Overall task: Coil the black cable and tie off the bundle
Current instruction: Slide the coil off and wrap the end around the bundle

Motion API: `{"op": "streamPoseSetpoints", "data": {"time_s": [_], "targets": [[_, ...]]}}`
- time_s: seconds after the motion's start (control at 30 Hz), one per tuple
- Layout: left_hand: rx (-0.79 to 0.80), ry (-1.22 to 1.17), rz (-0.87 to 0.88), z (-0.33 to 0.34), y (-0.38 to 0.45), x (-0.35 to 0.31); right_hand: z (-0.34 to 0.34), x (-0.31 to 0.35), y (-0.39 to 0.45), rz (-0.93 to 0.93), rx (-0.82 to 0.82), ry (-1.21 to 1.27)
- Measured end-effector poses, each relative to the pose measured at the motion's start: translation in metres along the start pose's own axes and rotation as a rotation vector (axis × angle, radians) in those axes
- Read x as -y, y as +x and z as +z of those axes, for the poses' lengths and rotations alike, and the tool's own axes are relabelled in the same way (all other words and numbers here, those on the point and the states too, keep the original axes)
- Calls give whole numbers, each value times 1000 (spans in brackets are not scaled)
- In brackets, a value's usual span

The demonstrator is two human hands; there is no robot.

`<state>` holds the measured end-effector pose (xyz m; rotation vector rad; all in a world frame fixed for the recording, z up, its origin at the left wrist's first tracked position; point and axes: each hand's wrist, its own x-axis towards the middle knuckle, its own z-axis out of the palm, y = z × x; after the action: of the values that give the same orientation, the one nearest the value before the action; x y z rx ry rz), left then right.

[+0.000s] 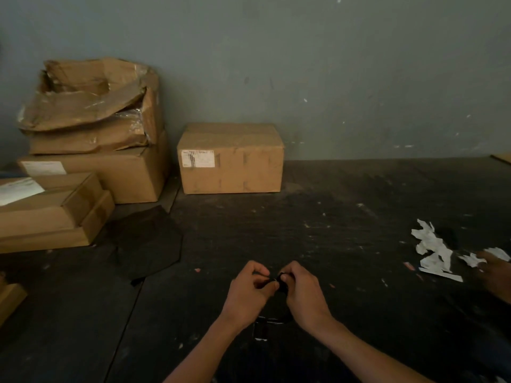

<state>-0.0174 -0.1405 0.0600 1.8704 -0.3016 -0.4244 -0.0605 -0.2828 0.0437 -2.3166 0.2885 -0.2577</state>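
Behind hands (pixel 273 283): closed box (pixel 231 158) | left: stacked boxes (pixel 83 161) | right: paper scraps (pixel 434 250)

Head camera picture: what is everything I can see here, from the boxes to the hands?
Closed brown cardboard box: one, white label, against the wall, centre.
Stacked brown cardboard boxes: several, left; the top one is torn open.
Flat black sheet: one, on the dark table, beside the left stack.
Torn white paper scraps: a small heap, right side of table.
Grey-green wall: behind the table.
Another person's hand: one, right edge, by the scraps.
Black cable bundle: one, small, between the hands; detail too dark to tell.
Left hand: pinches at the bundle.
Right hand: grips the bundle.
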Motion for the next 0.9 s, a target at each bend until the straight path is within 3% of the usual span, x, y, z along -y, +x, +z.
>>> {"op": "streamPoseSetpoints", "data": {"time_s": [0.13, 0.27, 0.37, 0.5, 0.77, 0.9], "targets": [[-9, 43, 3, 2, 2, 11, -8, -4, 11, 62, -107, 51], [141, -275, -227, 0, 6, 24, -13, -16, 27, 174, -194, 172], [64, -319, -255, -3, 18, 40, -9, -27, 38, 288, -157, 290], [-52, -115, -226, -7, 43, 65, 5, -47, 46, 336, 2, 262], [-53, 439, -112, -4, 92, 94, 33, -72, 56, 384, 201, 60], [-21, 563, -158, -2, 105, 101, 43, -80, 62, 380, 237, -13]]}}
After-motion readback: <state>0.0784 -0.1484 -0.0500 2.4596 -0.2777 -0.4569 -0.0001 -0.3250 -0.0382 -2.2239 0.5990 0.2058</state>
